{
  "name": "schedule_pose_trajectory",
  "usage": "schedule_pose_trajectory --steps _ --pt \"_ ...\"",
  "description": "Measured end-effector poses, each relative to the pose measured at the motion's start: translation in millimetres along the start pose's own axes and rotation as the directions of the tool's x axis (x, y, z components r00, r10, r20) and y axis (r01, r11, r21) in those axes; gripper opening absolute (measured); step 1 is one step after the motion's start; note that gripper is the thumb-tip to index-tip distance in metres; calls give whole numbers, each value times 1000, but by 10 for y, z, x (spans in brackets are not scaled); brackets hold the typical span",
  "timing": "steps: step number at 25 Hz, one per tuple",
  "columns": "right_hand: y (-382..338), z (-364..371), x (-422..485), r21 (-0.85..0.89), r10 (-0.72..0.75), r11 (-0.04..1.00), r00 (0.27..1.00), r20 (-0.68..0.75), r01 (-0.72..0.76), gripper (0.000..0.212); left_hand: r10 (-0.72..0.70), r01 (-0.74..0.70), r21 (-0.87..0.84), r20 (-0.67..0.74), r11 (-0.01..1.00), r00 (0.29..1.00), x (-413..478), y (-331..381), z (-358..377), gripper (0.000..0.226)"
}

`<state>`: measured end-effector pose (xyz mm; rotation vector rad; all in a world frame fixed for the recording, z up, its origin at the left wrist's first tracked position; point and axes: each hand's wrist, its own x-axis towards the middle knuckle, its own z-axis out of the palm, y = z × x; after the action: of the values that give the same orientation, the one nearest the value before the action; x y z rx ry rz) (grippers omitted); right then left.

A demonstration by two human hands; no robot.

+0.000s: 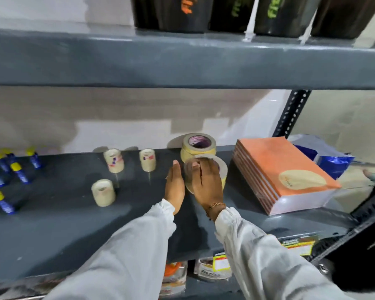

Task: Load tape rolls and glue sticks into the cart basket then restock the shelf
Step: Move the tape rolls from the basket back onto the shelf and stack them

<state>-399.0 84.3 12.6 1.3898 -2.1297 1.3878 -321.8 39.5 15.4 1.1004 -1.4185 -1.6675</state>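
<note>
On the dark grey shelf (63,224), my right hand (206,180) grips the top of a wide beige tape roll (222,167) that stands near the middle. My left hand (174,185) lies flat against that roll's left side, fingers straight. Right behind it stands a stack of wide beige tape rolls (198,146). Three small tape rolls (103,192) (114,160) (147,159) stand to the left. Several blue glue sticks with yellow caps (2,201) (20,173) lie at the far left. No cart basket is in view.
An orange-covered stack of notebooks (286,172) sits just right of the tape, with a blue and white bag (329,159) behind it. A perforated upright post (292,113) stands at the back right. The upper shelf (182,61) carries dark containers (173,14). Packets (174,276) show below.
</note>
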Motion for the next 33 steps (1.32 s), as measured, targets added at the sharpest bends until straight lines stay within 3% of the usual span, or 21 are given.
schedule_pose_trajectory --steps 2,3,4,6,7,9,12,15,17,20,27,33 --pt "257 -17 52 19 116 993 987 -112 -115 44 -43 42 -24 -29 999 999 188 -112 118 92" --pt "355 -27 44 113 264 962 954 -142 -249 48 -55 54 -52 -27 997 998 234 -127 151 91" --pt "427 -32 33 300 452 864 886 -105 -405 54 -60 58 -78 -14 995 998 271 -134 161 87" --pt "567 -4 51 612 717 469 680 157 -636 71 -63 62 -160 0 985 998 281 -77 245 69" --pt "616 23 70 654 742 326 613 271 -683 81 -59 57 -204 -6 977 998 312 -90 286 64" --pt "686 100 113 662 736 224 569 367 -716 90 -89 79 -307 -18 949 996 350 -109 375 63" --pt "637 142 124 696 759 183 550 348 -694 77 -185 103 -472 -132 876 974 383 -114 494 59" --pt "624 130 120 683 798 185 514 316 -706 76 -244 98 -465 -266 880 933 501 -188 539 59" --pt "624 112 128 670 819 201 498 285 -715 58 -251 76 -486 -306 871 918 523 -186 574 41" --pt "577 63 164 662 831 194 480 281 -724 44 -262 56 -500 -352 864 898 541 -163 594 38" --pt "634 63 152 670 796 251 543 267 -698 38 -174 -80 -591 -362 803 916 498 -132 670 46" --pt "616 45 163 682 817 199 504 282 -704 38 -138 -84 -590 -322 803 936 523 -143 639 43"
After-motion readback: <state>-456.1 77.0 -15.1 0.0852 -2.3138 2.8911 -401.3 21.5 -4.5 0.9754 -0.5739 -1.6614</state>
